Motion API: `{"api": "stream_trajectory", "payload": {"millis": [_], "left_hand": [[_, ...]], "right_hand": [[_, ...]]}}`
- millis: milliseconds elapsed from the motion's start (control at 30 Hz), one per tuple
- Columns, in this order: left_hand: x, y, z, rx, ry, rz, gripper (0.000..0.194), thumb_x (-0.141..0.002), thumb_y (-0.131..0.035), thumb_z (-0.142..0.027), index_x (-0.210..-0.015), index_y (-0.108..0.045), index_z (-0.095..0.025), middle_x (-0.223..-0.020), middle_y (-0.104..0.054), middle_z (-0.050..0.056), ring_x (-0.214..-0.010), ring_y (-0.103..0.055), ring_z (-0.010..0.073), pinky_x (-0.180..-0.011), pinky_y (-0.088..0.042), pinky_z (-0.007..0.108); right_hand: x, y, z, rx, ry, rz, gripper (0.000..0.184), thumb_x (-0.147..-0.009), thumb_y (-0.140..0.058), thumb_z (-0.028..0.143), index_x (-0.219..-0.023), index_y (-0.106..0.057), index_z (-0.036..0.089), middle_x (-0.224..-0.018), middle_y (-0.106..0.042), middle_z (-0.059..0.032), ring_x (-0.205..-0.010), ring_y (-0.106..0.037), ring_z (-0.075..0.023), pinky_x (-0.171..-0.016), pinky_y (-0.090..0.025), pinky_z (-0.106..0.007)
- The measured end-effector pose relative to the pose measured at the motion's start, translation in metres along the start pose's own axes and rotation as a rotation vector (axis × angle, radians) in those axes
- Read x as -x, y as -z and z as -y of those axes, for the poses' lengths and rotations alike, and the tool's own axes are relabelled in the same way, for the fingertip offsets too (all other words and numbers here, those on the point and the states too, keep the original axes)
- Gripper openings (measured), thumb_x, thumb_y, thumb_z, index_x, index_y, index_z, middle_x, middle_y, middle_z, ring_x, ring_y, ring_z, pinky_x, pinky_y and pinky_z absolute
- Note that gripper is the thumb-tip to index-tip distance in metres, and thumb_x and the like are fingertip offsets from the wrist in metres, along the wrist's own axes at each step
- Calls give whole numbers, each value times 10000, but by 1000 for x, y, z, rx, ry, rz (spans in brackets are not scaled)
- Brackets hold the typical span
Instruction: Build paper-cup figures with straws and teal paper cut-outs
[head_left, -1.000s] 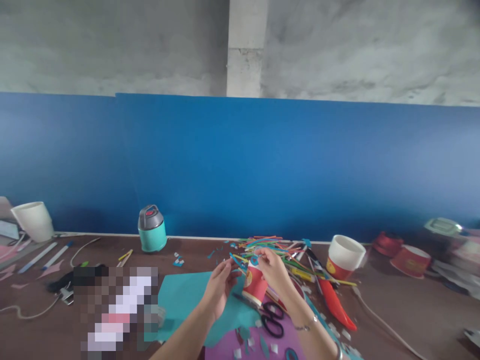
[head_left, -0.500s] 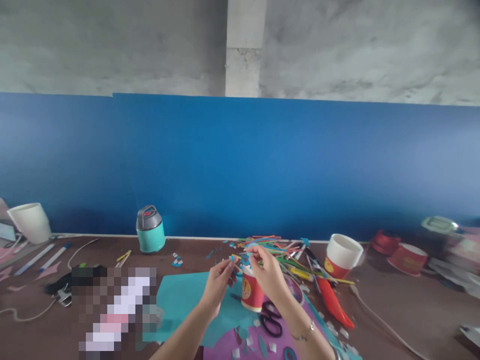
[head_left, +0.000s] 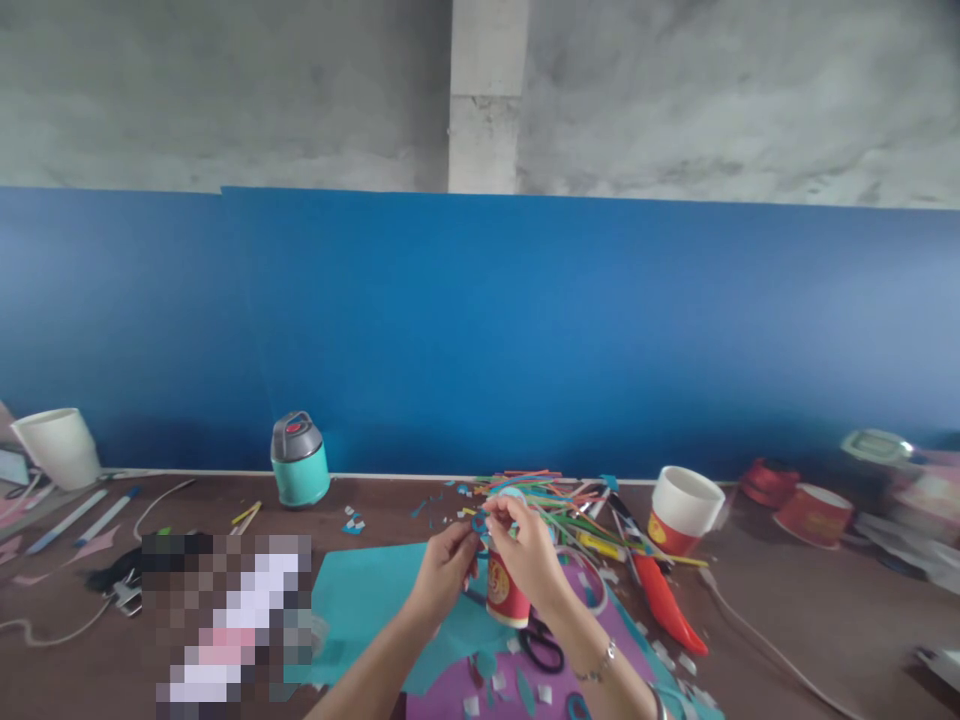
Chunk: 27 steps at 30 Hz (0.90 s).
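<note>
In the head view, a small blue cut-out [head_left: 480,521] is pinched between the fingertips of my right hand [head_left: 526,550]. My left hand [head_left: 444,572] is closed, with its thumb and fingertips against the lower edge of the same piece. Its exact shape is too small to make out. Just behind and under my hands stands a red and white paper cup [head_left: 507,592], its upper part mostly covered by my right hand. Black-handled scissors [head_left: 541,648] lie by the cup's base, partly hidden by my right wrist.
Turquoise sheet [head_left: 367,600] and purple sheet [head_left: 450,690] lie under my arms, strewn with scraps. Colourful thin sticks [head_left: 540,480] are heaped behind. To the right are a red-handled tool [head_left: 667,608] and another paper cup [head_left: 686,505]. A turquoise jar [head_left: 300,470] stands back left.
My hands have come together: the left has moved slightly right, and its fingertips now meet the blue piece in my right hand. The cup appears shifted slightly right.
</note>
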<state>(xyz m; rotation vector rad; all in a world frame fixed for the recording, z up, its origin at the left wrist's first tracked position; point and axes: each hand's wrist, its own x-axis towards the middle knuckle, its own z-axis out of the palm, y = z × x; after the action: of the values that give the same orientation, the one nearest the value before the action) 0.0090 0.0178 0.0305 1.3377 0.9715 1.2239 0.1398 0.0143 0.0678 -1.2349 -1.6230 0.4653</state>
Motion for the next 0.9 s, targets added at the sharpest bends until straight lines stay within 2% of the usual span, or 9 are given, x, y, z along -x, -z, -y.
{"api": "stream_trajectory", "payload": {"millis": [133, 367, 533, 700, 800, 900], "left_hand": [[2, -1, -2, 12, 11, 19, 422, -722, -590, -594, -671, -568, -175, -387, -472, -56, -328, -366, 76, -363, -284, 204], [3, -2, -5, 39, -2, 11, 440, -704, -609, -613, -658, -569, -177, -437, -512, -33, -385, -493, 111, -410, -402, 220], [4, -3, -7, 13, -7, -48, 497, -681, -605, -661, -607, -573, -172, -441, -477, -44, -342, -455, 99, -329, -312, 202], [6, -1, -9, -26, -56, -89, 496, -698, -620, -629, -541, -590, -159, -389, -444, -45, -341, -418, 83, -384, -291, 207], [7, 2, -7, -35, -79, -107, 482, -725, -613, -599, -540, -607, -155, -405, -444, -41, -347, -398, 75, -403, -278, 213], [7, 4, -4, -35, -92, -114, 480, -740, -612, -570, -500, -589, -156, -456, -454, -32, -354, -391, 70, -407, -273, 224]], "right_hand": [[1, 1, 0, 33, 2, 26, 157, -786, -479, 213, -823, -631, 203, -812, -684, -40, -757, -625, -188, -733, -476, -289], [3, 2, 5, 58, -13, 42, 142, -794, -480, 205, -820, -619, 213, -806, -680, -32, -754, -631, -187, -713, -478, -285], [5, 3, 11, 82, 8, 80, 147, -794, -478, 191, -813, -623, 210, -800, -683, -33, -735, -628, -184, -703, -477, -284], [4, 10, 17, 105, 42, 141, 181, -801, -482, 200, -837, -659, 200, -827, -704, -47, -775, -639, -192, -738, -473, -298], [-1, 23, 19, 140, 78, 91, 201, -818, -474, 237, -848, -669, 196, -875, -713, -63, -833, -638, -208, -765, -467, -307], [-10, 42, 14, 165, 32, -23, 231, -821, -468, 287, -869, -673, 192, -887, -717, -77, -801, -642, -213, -744, -473, -309]]}}
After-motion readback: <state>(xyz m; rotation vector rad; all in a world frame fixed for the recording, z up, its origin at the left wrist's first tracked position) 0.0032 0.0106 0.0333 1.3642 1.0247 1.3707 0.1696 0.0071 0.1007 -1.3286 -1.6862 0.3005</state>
